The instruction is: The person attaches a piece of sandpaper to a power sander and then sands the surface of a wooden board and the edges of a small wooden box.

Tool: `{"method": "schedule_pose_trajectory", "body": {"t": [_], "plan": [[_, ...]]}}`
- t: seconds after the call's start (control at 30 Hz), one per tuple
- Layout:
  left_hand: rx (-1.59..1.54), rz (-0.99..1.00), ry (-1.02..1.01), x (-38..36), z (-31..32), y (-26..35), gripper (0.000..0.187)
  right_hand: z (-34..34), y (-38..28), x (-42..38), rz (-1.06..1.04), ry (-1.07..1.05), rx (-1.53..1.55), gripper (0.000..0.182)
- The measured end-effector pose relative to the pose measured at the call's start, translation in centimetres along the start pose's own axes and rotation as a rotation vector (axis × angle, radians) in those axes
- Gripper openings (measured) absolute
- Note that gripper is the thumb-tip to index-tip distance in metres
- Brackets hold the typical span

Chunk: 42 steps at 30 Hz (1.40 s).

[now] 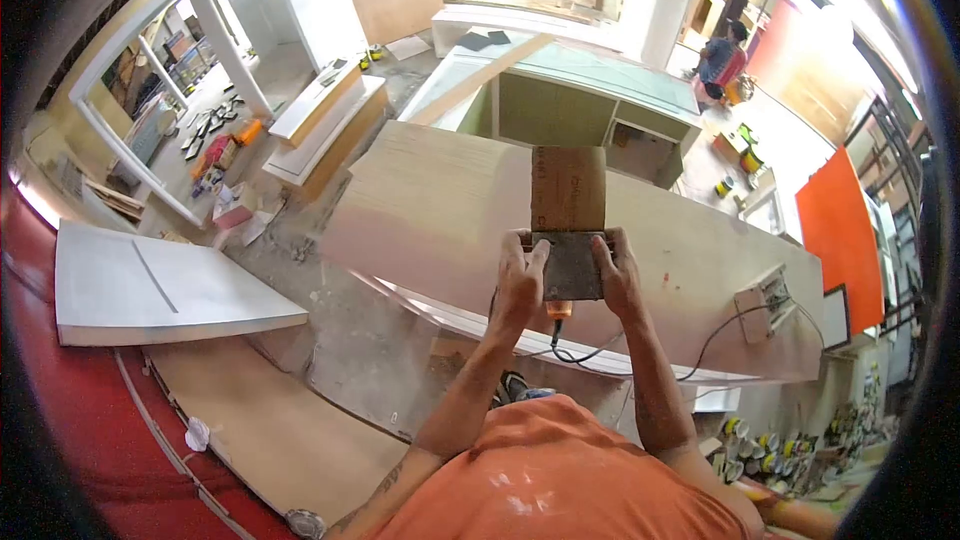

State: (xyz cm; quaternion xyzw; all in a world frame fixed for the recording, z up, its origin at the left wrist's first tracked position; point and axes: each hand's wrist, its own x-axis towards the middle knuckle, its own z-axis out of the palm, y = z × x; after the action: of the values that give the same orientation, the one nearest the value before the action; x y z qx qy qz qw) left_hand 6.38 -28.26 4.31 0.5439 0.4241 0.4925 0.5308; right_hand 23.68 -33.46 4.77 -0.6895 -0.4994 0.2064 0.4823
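Between my hands is a sheet of sandpaper (568, 190), its upper part showing brown printed backing. The lower part is a dark grey square (573, 265); whether this is the grit side or a pad cannot be made out. My left hand (521, 275) is closed on the left edge of the dark square, thumb on top. On the right edge, my right hand (619, 273) grips the same way. Below the square shows the orange end of a power tool (559, 309), apparently a sander, with a black cord; most of it is hidden.
A long pale wooden panel (450, 180) lies in front of me, bearing a power socket box (764, 302). Behind it stands a cabinet (555, 105). A white panel (170, 280) is at left. A person (722, 60) sits far right, near an orange board (840, 240).
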Motion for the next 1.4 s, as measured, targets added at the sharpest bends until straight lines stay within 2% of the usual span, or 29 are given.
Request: {"method": "schedule_pose_trajectory", "body": {"t": [0.17, 0.3, 0.37, 0.4, 0.5, 0.57, 0.67, 0.77, 0.9, 1.07, 1.17, 1.4], "plan": [[-0.007, 0.015, 0.005, -0.2, -0.3, 0.5, 0.024, -0.2, -1.6, -0.5, 0.037, -0.011, -0.028, 0.036], [-0.056, -0.003, -0.081, 1.4, -1.8, -2.2, 0.024, -0.7, -1.5, -0.7, 0.049, -0.046, 0.035, 0.037], [-0.264, 0.019, -0.154, 2.2, -2.4, -3.7, 0.023, -0.8, -1.1, -0.7, 0.003, -0.042, 0.045, 0.037], [-0.264, 0.021, -0.153, 2.5, -2.6, -4.4, 0.023, -1.0, -1.2, -0.7, 0.001, -0.042, 0.045, 0.037], [-0.090, 0.103, -0.129, 2.8, -2.2, -4.2, 0.023, -2.5, -1.6, 0.0, 0.011, -0.124, -0.004, 0.034], [0.000, 0.059, -0.038, 2.1, -1.9, -2.6, 0.021, -2.9, -0.2, 0.6, -0.064, -0.167, 0.235, 0.031], [-0.004, -0.006, 0.002, 1.7, -1.3, -1.7, 0.022, -2.9, 0.7, 1.3, -0.046, -0.165, 0.072, 0.028], [0.006, 0.020, 0.048, 1.9, -0.5, -2.2, 0.022, -3.0, 1.0, 1.3, -0.046, -0.159, 0.151, 0.027], [0.049, 0.011, 0.057, 1.6, -0.2, -1.7, 0.022, -3.2, 0.3, 1.2, 0.006, -0.144, 0.087, 0.021], [0.108, 0.131, 0.089, 1.7, 0.1, -1.7, 0.023, -2.8, 1.3, 1.1, -0.008, -0.091, 0.127, 0.022], [0.094, 0.062, 0.067, 1.6, 0.1, -1.6, 0.023, -2.9, 1.7, 1.3, -0.005, -0.081, 0.067, 0.022], [0.093, 0.080, 0.074, 1.5, -0.1, -1.6, 0.025, -2.9, 1.3, 1.1, 0.016, -0.082, 0.052, 0.023]]}}
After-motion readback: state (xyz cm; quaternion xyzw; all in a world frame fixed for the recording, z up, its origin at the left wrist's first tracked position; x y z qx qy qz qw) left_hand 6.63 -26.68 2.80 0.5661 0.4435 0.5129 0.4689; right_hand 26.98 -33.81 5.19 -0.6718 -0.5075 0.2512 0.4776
